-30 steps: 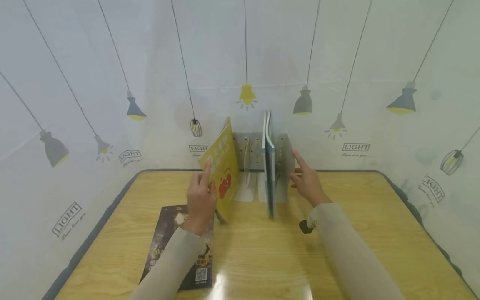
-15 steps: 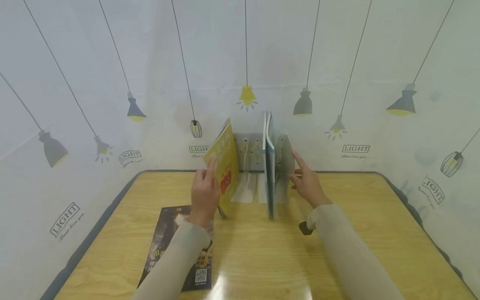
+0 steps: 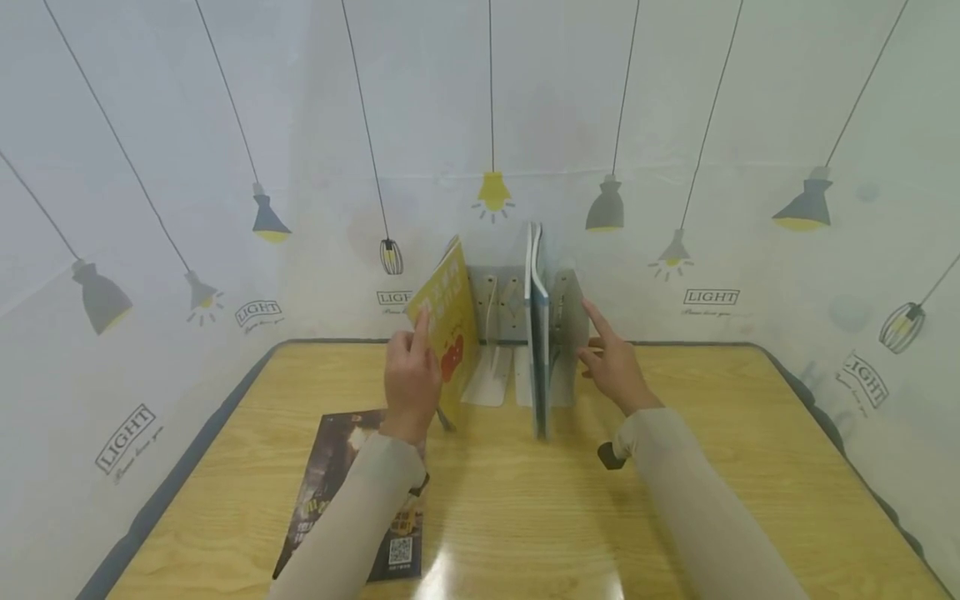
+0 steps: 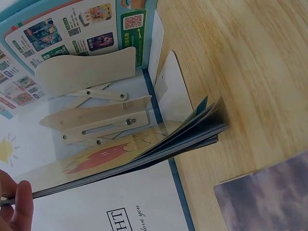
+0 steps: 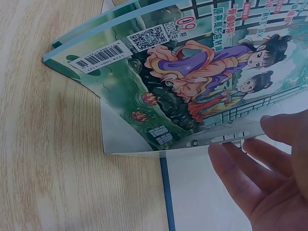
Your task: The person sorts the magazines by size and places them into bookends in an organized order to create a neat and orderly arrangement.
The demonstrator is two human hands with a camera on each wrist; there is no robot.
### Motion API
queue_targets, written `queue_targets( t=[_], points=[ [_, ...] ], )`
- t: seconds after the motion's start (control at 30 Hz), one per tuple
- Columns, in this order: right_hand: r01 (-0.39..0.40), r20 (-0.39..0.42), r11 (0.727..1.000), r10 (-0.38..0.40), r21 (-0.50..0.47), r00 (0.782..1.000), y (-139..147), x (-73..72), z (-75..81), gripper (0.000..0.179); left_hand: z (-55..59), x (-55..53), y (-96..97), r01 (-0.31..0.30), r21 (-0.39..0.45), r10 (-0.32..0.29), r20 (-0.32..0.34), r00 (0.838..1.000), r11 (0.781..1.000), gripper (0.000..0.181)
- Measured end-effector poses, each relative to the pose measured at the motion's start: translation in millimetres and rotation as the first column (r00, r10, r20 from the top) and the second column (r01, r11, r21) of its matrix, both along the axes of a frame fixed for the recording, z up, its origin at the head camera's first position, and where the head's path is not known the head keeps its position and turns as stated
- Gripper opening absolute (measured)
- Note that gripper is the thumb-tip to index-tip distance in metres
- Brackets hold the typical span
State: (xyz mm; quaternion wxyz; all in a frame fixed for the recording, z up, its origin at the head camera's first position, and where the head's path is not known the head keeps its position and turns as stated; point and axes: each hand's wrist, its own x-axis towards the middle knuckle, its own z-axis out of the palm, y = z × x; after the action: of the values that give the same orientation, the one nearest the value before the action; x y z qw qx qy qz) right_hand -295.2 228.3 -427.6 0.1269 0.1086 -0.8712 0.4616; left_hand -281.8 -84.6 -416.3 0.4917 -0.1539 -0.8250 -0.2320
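Observation:
My left hand pinches the near edge of a yellow book with a red figure on its cover. The book stands tilted at the left side of an expanding metal bookend; its lower pages fan apart in the left wrist view. My right hand holds the near edge of the bookend's right end plate, thumb and fingers at that edge. Upright in the rack stand two thin magazines, one with an illustrated green cover. Part of the yellow book is hidden behind my left hand.
A dark magazine with a QR code lies flat on the wooden table, partly under my left forearm. Behind the rack rises a white cloth wall printed with lamps. A dark band runs along the table's back edge.
My left hand has shifted slightly right and towards the rack, bringing the yellow book's near edge inward. My right hand stays at the end plate.

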Motion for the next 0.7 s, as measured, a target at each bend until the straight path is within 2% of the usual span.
queue_targets(
  t=[0.33, 0.7],
  points=[
    [-0.001, 0.001, 1.0, 0.001, -0.006, 1.0, -0.5, 1.1, -0.3, 0.085, -0.8, -3.4, 1.9, 0.013, 0.017, -0.013, 0.014, 1.0, 1.0, 0.062],
    [-0.001, 0.003, 1.0, 0.001, -0.01, 1.0, -0.1, 0.0, 0.7, 0.085, -3.5, -9.5, 3.9, -0.002, 0.001, 0.002, -0.017, 1.0, 1.0, 0.068]
  ],
)
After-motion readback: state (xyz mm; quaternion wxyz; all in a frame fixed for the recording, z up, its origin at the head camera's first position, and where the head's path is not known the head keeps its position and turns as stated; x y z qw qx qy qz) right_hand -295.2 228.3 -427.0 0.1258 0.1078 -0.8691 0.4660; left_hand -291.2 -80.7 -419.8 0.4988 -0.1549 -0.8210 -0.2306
